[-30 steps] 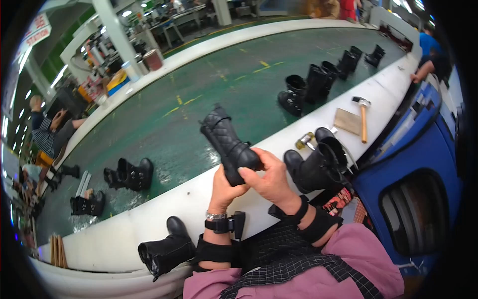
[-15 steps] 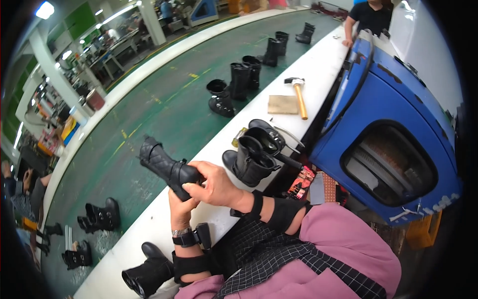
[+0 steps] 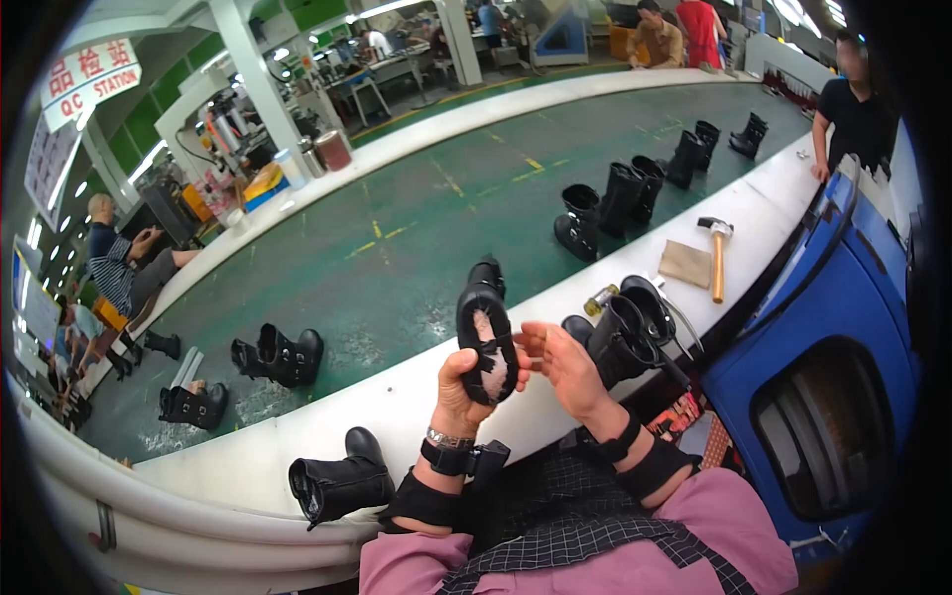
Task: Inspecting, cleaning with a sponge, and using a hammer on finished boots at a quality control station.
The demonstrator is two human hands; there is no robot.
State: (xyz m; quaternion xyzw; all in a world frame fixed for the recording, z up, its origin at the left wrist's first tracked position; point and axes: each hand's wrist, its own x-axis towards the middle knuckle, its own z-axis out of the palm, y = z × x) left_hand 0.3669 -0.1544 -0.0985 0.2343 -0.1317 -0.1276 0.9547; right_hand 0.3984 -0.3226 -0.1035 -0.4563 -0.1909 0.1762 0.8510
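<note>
A black boot (image 3: 485, 337) is tipped up in front of me, its underside toward me; a pale, ragged patch runs down the middle of the bottom. My left hand (image 3: 462, 395) is closed around its lower left side. On the other side my right hand (image 3: 568, 369) is open, fingers apart, its fingertips close to the boot's edge; whether they touch it I cannot tell. To the right, a pair of black boots, the nearer boot (image 3: 620, 342) and the farther boot (image 3: 652, 309), stands on the white ledge (image 3: 555, 312). Another black boot (image 3: 342, 478) lies left of my forearm.
A hammer (image 3: 718, 260) and a tan flat block (image 3: 685, 265) lie farther along the ledge. Beyond runs a green conveyor belt (image 3: 397, 268) carrying several black boots. A blue machine (image 3: 843, 367) stands at right. One person (image 3: 855, 114) leans there; others sit across the belt.
The boot has turned from its side to show its bottom. My right hand has let go of it and opened beside it. The whole view has shifted toward the left.
</note>
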